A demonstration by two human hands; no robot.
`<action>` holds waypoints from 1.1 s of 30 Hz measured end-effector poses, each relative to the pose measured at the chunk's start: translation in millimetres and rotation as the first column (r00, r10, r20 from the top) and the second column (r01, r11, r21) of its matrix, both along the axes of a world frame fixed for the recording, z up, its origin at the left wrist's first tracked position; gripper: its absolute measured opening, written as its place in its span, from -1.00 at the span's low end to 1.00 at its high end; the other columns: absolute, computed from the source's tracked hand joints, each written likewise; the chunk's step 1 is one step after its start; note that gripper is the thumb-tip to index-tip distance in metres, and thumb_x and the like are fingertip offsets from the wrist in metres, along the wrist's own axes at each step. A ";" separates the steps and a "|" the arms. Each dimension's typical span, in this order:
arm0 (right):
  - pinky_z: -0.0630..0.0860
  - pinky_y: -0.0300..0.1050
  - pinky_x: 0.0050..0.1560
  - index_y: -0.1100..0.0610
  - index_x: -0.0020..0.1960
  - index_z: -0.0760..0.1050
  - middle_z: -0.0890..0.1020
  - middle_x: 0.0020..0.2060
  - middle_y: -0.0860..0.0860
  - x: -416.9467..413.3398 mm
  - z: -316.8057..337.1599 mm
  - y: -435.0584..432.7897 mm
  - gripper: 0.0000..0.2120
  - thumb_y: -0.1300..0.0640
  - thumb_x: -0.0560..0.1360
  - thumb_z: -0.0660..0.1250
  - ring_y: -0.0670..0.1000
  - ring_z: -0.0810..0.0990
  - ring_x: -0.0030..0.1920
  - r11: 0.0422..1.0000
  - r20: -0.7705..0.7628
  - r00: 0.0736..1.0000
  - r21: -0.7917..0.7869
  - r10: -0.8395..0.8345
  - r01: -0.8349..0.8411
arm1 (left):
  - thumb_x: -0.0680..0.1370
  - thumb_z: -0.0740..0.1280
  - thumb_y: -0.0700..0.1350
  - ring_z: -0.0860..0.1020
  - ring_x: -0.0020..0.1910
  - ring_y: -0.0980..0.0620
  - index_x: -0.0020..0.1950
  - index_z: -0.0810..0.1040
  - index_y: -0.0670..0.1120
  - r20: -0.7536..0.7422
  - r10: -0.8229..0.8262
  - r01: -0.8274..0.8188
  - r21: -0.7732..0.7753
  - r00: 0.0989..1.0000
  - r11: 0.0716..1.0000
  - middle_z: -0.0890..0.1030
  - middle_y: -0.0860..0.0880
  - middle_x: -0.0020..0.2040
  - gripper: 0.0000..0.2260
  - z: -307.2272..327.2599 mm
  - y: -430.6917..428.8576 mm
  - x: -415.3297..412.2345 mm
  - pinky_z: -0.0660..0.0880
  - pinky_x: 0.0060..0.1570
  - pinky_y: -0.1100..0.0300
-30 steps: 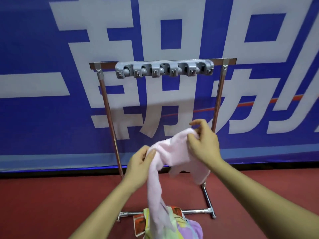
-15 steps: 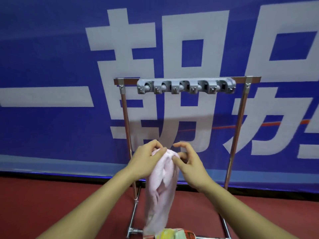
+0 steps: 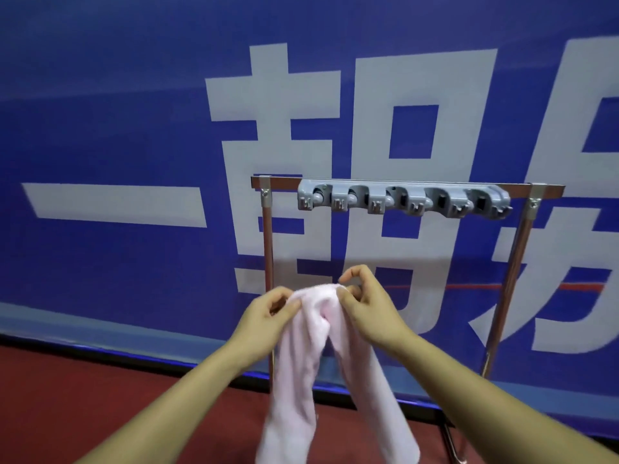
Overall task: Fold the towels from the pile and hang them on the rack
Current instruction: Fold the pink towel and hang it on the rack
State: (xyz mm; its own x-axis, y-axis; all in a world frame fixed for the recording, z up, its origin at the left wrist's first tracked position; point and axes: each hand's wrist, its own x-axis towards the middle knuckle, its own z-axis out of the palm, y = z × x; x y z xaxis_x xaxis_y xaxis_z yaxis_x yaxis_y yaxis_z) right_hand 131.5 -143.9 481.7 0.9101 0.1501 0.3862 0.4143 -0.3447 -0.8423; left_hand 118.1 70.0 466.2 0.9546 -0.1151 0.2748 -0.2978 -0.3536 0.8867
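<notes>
Even, bright indoor light; soft wide-angle frame.
The chrome-tube towel rack (image 3: 267, 246) and its grey plastic clip strip (image 3: 403, 199) throw a faint, broad shadow on the blue banner with white characters (image 3: 117, 128) behind. A pale sheen crosses the banner's top. The pale pink towel (image 3: 294, 380) smears with motion blur at its lower end. Straight lines lean toward the edges.

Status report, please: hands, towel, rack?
Left hand, right hand: both pinching soft pink towel at top. Towel hangs below grey plastic clip strip on metal rack, not hung yet. No obstacle seen.
</notes>
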 end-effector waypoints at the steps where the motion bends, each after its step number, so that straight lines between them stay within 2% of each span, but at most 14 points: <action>1: 0.34 -0.31 -0.36 0.04 0.07 0.39 0.44 -0.48 -0.18 9.0 7.2 2.1 -0.92 0.16 0.61 0.27 -0.17 0.34 -0.44 0.999 0.033 0.999 -0.030 -0.028 0.029 | 0.64 0.32 -0.03 0.59 -0.11 0.10 0.00 0.63 -0.04 0.020 0.025 -0.024 -0.033 0.999 0.999 0.69 -0.08 -0.09 -0.86 10.6 -0.5 8.8 0.58 -0.01 -0.01; 4: 0.38 -0.11 -0.30 0.06 0.06 0.39 0.47 -0.43 -0.13 33.9 35.3 11.2 -0.90 0.09 0.60 0.29 -0.14 0.37 -0.43 0.990 0.131 0.987 -0.094 -0.092 0.105 | 0.66 0.29 -0.01 0.60 -0.11 0.12 0.05 0.64 -0.02 0.079 0.073 -0.066 -0.097 0.994 0.993 0.70 0.00 -0.07 -0.84 44.5 -5.6 35.5 0.53 -0.05 0.18; 9: 0.34 -0.05 -0.30 0.10 0.05 0.35 0.52 -0.39 0.08 67.1 91.7 28.0 -0.95 0.16 0.62 0.22 -0.06 0.37 -0.43 0.980 0.301 0.943 -0.085 -0.146 0.179 | 0.64 0.29 0.00 0.56 -0.16 0.07 0.02 0.63 -0.03 0.144 0.148 -0.134 -0.102 0.978 0.986 0.68 -0.01 -0.10 -0.83 96.7 -0.4 91.0 0.50 -0.11 0.16; 12: 0.34 -0.04 -0.31 0.06 0.06 0.33 0.49 -0.39 0.07 88.6 108.9 32.5 -0.97 0.14 0.63 0.17 0.00 0.36 -0.41 0.970 0.319 0.934 -0.123 -0.163 0.211 | 0.62 0.29 0.01 0.56 -0.17 0.06 -0.02 0.62 0.00 0.226 0.162 -0.161 -0.022 0.961 0.987 0.68 0.05 -0.12 -0.85 124.6 9.2 124.0 0.51 -0.12 0.12; 14: 0.42 0.05 -0.29 0.01 0.04 0.30 0.51 -0.37 0.07 105.6 116.2 38.6 -0.97 0.11 0.62 0.16 0.06 0.41 -0.37 0.947 0.338 0.921 -0.182 -0.192 0.264 | 0.62 0.27 0.02 0.56 -0.17 0.06 -0.02 0.61 -0.01 0.258 0.181 -0.190 0.011 0.949 0.982 0.67 0.04 -0.11 -0.83 137.4 13.7 143.9 0.49 -0.14 0.13; 18: 0.48 0.14 -0.18 -0.02 0.01 0.27 0.53 -0.33 0.05 140.3 133.7 58.5 -0.97 0.10 0.61 0.12 0.18 0.51 -0.18 0.898 0.374 0.890 -0.245 -0.260 0.366 | 0.60 0.25 0.03 0.51 -0.21 0.04 -0.08 0.57 -0.04 0.245 0.259 -0.256 -0.045 0.934 0.966 0.61 0.05 -0.19 -0.81 144.8 12.4 176.3 0.42 -0.22 0.15; 20: 0.35 0.04 -0.12 0.02 0.06 0.29 0.51 -0.31 0.05 155.5 136.7 62.8 -0.96 0.08 0.62 0.12 0.21 0.48 -0.10 0.838 0.397 0.867 -0.324 -0.301 0.440 | 0.57 0.28 0.03 0.48 -0.23 0.02 -0.16 0.53 -0.02 0.221 0.304 -0.297 -0.063 0.927 0.953 0.57 0.06 -0.24 -0.83 140.0 11.1 189.4 0.39 -0.24 0.15; 22: 0.25 -0.02 -0.04 0.05 0.12 0.35 0.47 -0.30 0.04 163.8 134.5 64.0 -0.91 0.10 0.62 0.17 0.19 0.43 -0.05 0.702 0.462 0.823 -0.462 -0.331 0.542 | 0.56 0.32 0.05 0.50 -0.21 -0.02 -0.18 0.52 -0.03 0.197 0.330 -0.330 -0.034 0.923 0.943 0.58 0.05 -0.24 -0.80 129.2 12.6 199.5 0.40 -0.23 0.14; 24: 0.29 -0.02 0.08 0.04 0.11 0.41 0.53 -0.25 0.05 168.5 126.4 64.8 -0.88 0.16 0.58 0.22 0.19 0.45 -0.01 0.562 0.554 0.763 -0.533 -0.333 0.633 | 0.58 0.31 0.10 0.53 -0.15 -0.09 -0.11 0.56 -0.06 0.164 0.325 -0.340 0.075 0.931 0.937 0.60 -0.01 -0.18 -0.76 115.7 13.4 205.0 0.44 -0.17 0.11; 26: 0.30 0.02 0.28 -0.01 0.08 0.45 0.62 -0.18 0.04 173.6 117.2 66.8 -0.86 0.17 0.55 0.26 0.17 0.47 0.00 0.496 0.629 0.710 -0.528 -0.316 0.689 | 0.60 0.28 0.16 0.56 -0.06 -0.11 -0.02 0.58 -0.05 0.121 0.319 -0.334 0.140 0.940 0.932 0.63 -0.04 -0.09 -0.71 102.5 13.6 206.0 0.51 -0.05 0.07; 28: 0.29 0.06 0.35 -0.05 0.09 0.50 0.62 -0.08 -0.01 177.4 111.6 65.6 -0.86 0.12 0.56 0.29 0.15 0.48 0.03 0.496 0.670 0.682 -0.503 -0.294 0.708 | 0.58 0.35 0.13 0.59 -0.01 -0.05 0.06 0.56 0.01 0.142 0.334 -0.345 0.060 0.932 0.937 0.63 0.02 -0.04 -0.79 93.6 9.5 200.5 0.56 0.03 0.05; 30: 0.28 0.03 0.34 -0.07 0.10 0.53 0.63 -0.05 -0.05 177.3 104.3 61.3 -0.84 0.11 0.55 0.29 0.12 0.46 0.05 0.542 0.697 0.671 -0.472 -0.254 0.695 | 0.55 0.42 0.00 0.62 -0.03 0.03 0.07 0.58 0.04 0.281 0.383 -0.363 -0.122 0.880 0.924 0.64 0.08 -0.05 -0.86 89.3 3.0 191.0 0.59 0.01 0.10; 31: 0.28 0.02 0.33 -0.07 0.11 0.54 0.66 -0.07 -0.07 175.3 101.1 59.2 -0.83 0.11 0.55 0.29 0.11 0.46 0.04 0.569 0.711 0.665 -0.456 -0.229 0.684 | 0.56 0.40 -0.05 0.62 -0.02 0.08 0.08 0.60 0.04 0.340 0.387 -0.337 -0.198 0.857 0.920 0.65 0.09 -0.03 -0.89 88.2 -0.7 185.3 0.59 0.01 0.14; 33: 0.26 0.00 0.36 -0.07 0.17 0.52 0.68 -0.12 -0.09 168.5 94.3 56.5 -0.78 0.10 0.55 0.27 0.10 0.48 0.05 0.589 0.698 0.685 -0.468 -0.211 0.658 | 0.62 0.30 -0.09 0.62 0.05 0.12 0.14 0.65 0.03 0.359 0.320 -0.235 -0.261 0.877 0.936 0.68 0.09 0.05 -0.84 88.1 -10.0 174.1 0.57 0.07 0.21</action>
